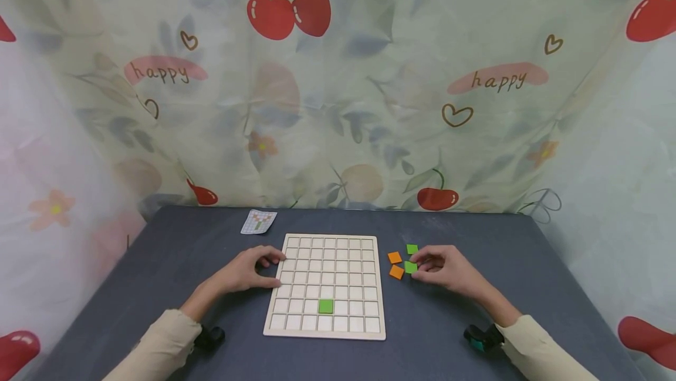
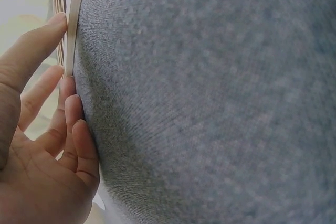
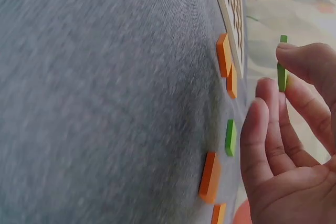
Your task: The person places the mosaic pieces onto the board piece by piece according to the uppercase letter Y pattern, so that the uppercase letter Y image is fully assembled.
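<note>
A pale gridded board (image 1: 271, 331) lies on the dark table, with one green square tile (image 1: 325, 306) in a cell of its second row from the front. My left hand (image 1: 248, 269) rests at the board's left edge, thumb and fingertips spread along the rim (image 2: 73, 30). To the right of the board, my right hand (image 1: 446, 269) pinches a green tile (image 3: 282, 69) between thumb and fingers, raised above the table. Near it lie another green tile (image 1: 412, 249) and orange tiles (image 1: 395, 258). More orange tiles (image 3: 210, 177) show in the right wrist view, hidden under the hand in the head view.
A small paper card (image 1: 259, 222) with a coloured grid pattern lies behind the board, to the left. The dark tabletop (image 1: 422, 346) ends at a patterned curtain (image 1: 338, 105) at the back and sides. Thin looped wire (image 1: 544, 202) sits at the back right corner.
</note>
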Tool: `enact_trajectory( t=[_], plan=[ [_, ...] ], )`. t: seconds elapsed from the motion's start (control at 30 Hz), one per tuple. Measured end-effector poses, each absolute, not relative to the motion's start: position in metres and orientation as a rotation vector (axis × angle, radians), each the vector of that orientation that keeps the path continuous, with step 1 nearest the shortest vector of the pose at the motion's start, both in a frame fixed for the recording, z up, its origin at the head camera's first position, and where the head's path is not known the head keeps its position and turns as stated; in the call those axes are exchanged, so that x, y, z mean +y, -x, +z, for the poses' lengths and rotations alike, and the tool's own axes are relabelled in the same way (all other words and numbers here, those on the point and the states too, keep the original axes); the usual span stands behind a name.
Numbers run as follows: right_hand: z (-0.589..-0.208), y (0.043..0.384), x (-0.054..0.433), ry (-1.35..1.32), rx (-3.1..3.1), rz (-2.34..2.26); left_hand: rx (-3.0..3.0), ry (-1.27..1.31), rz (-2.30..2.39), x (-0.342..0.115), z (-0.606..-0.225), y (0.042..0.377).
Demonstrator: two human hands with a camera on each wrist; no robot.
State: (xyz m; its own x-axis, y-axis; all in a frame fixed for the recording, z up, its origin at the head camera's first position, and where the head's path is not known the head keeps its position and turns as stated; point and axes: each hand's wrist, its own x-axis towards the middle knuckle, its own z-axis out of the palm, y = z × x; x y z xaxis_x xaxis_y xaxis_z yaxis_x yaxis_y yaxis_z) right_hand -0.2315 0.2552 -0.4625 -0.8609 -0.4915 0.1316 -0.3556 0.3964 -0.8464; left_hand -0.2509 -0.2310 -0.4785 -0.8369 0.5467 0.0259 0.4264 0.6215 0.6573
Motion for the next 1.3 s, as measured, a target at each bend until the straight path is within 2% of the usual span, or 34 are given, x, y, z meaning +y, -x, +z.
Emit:
enact_trajectory(
  t=[0.73, 1.3],
  plan=[
    [-0.464, 0.236, 0.218, 0.76, 2.416, -1.553, 2.66, -0.827, 1.016, -0.23, -0.478, 0.252],
    [-0.471, 0.236, 0.184, 0.869, 2.389, -1.528, 2.649, -0.831, 1.03, -0.231, -0.478, 0.252]
  ],
)
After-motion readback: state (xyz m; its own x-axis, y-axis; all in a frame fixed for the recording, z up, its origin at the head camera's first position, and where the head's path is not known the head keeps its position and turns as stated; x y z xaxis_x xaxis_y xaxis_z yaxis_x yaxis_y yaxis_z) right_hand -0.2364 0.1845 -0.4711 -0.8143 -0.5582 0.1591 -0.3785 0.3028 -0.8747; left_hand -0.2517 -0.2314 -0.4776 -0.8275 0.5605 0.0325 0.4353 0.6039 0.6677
